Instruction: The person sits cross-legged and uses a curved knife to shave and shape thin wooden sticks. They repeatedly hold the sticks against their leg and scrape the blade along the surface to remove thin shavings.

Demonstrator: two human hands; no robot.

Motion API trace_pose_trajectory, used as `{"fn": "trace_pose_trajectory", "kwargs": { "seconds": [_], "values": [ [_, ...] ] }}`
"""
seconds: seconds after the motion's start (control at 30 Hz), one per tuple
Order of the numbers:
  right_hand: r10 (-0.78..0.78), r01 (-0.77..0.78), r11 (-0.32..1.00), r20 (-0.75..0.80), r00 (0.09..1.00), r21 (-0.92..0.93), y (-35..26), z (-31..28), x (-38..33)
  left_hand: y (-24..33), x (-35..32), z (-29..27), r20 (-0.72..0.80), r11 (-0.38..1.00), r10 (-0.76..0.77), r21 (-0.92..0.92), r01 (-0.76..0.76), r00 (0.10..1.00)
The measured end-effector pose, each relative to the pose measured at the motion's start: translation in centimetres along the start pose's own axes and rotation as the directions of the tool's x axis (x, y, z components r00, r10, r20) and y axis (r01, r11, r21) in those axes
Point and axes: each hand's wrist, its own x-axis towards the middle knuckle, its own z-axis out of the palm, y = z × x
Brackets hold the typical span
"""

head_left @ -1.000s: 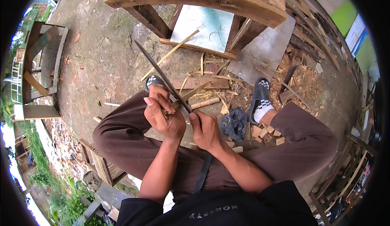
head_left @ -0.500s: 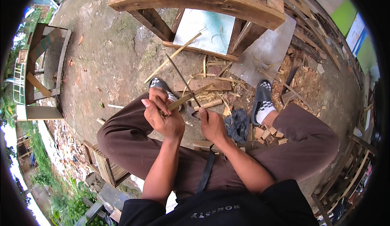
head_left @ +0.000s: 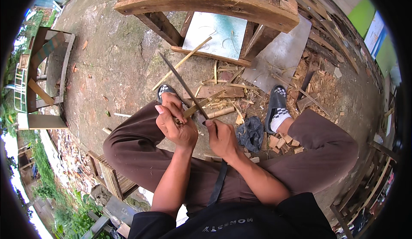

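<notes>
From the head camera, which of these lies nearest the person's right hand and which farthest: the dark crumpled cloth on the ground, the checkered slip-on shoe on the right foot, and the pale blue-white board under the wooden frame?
Measured from the right hand:
1. Dark crumpled cloth, just to its right on the ground.
2. Checkered slip-on shoe, farther right and ahead.
3. Pale blue-white board, far ahead under the wooden frame.

Even, soft daylight fills the sharp central view without hard shadows or glare, while fisheye distortion bends straight edges toward the black, vignetted rim, where detail smears.
</notes>
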Motion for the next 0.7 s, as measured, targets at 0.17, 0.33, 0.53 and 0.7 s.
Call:
{"fn": "trace_pose_trajectory", "kwargs": {
  "seconds": [0.17, 0.33, 0.53, 0.7],
  "values": [
    [0.208, -0.209, 0.977, -0.023, 0.978, -0.051, 4.0, 1.1, 1.2, 0.1, 0.1, 0.0, 0.015, 1.0, 0.024, 0.004, -0.024, 1.0],
    [0.081, -0.081, 0.994, 0.0, 0.997, -0.073, 2.3, 0.4, 1.5, 0.2, 0.5, 0.1, -0.042, 0.998, -0.048, -0.052, 0.046, 0.998],
    [0.013, -0.014, 1.0, -0.085, 0.996, -0.017, 4.2, 1.5, 1.0, 0.0, -0.1, 0.1, 0.124, 0.998, 0.028, 0.048, -0.034, 0.992],
    [0.123, -0.127, 0.987, -0.041, 0.992, -0.103, 5.3, 1.4, 2.1, 0.5, 0.4, 0.1, 0.067, 0.999, -0.034, 0.036, 0.031, 0.997]
  ]
}}
